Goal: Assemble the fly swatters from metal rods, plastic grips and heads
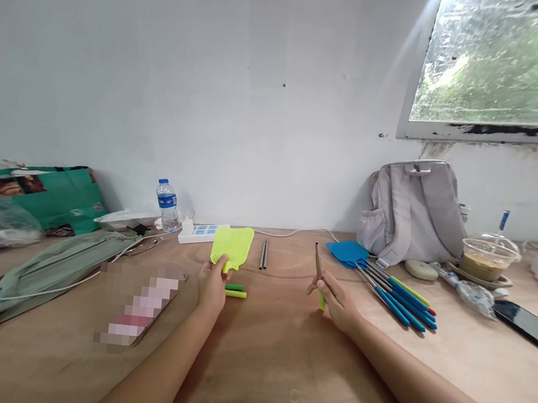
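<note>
My left hand (212, 283) pinches the stem of a yellow-green fly swatter head (232, 246), which it holds just above the wooden table (272, 356). My right hand (335, 300) grips a thin metal rod with a yellow-green grip (318, 266), tip pointing up and away. Two short green and yellow grip pieces (235, 291) lie on the table beside my left hand. Two loose metal rods (264, 253) lie between my hands, farther back.
Several assembled blue fly swatters (385, 281) lie to the right, in front of a grey backpack (415, 207). A lidded drink cup (488, 258), a phone (532, 325), a water bottle (167, 205), a power strip (201, 233), a green bag (43, 194) and a grey pouch (46, 261) lie around the table.
</note>
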`<state>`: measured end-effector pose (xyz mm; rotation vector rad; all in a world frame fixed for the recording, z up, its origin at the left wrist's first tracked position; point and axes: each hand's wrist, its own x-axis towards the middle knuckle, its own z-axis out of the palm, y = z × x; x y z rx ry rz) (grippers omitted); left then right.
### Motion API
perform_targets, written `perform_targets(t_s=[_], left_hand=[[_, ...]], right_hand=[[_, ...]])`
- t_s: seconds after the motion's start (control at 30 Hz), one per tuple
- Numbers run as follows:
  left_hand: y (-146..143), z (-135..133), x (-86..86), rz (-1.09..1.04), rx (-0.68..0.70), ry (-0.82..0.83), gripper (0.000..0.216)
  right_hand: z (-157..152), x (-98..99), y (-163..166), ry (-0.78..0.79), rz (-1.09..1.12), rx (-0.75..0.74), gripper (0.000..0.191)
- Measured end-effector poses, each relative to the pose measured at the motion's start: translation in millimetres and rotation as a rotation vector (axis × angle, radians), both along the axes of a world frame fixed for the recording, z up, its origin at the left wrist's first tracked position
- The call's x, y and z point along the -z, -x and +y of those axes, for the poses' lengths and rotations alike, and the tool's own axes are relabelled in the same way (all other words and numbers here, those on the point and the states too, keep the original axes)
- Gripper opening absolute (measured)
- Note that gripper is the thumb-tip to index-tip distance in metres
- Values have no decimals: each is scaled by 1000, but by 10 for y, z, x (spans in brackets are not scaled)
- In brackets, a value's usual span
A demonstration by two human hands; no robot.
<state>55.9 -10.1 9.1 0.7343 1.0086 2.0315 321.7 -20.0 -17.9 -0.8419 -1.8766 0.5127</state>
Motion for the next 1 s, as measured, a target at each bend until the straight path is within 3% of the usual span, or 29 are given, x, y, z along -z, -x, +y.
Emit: perform_targets(t_s=[0.17,0.33,0.47,0.57,0.7,1.0], left_hand=[[-215,-108,-18,-191,185,-31,32],[-354,-158,14,-230,212,-54,29],[-382,-181,28,-203,202,-42,33],[-365,-172,36,-168,202,-34,39],[-350,-144,52,-148,211,-26,42],[-429,-182,34,-179,260,23,43]], right_hand=[[48,14,59,-12,-93,92,35],[16,-31,77,-34,-363,270,25],[-91,-101,110,-22,-598,196,15],[-135,-117,147,32,-667,158,19],[-121,-78,174,66,-640,69,33],[-47,-4,170,56,-506,22,28]])
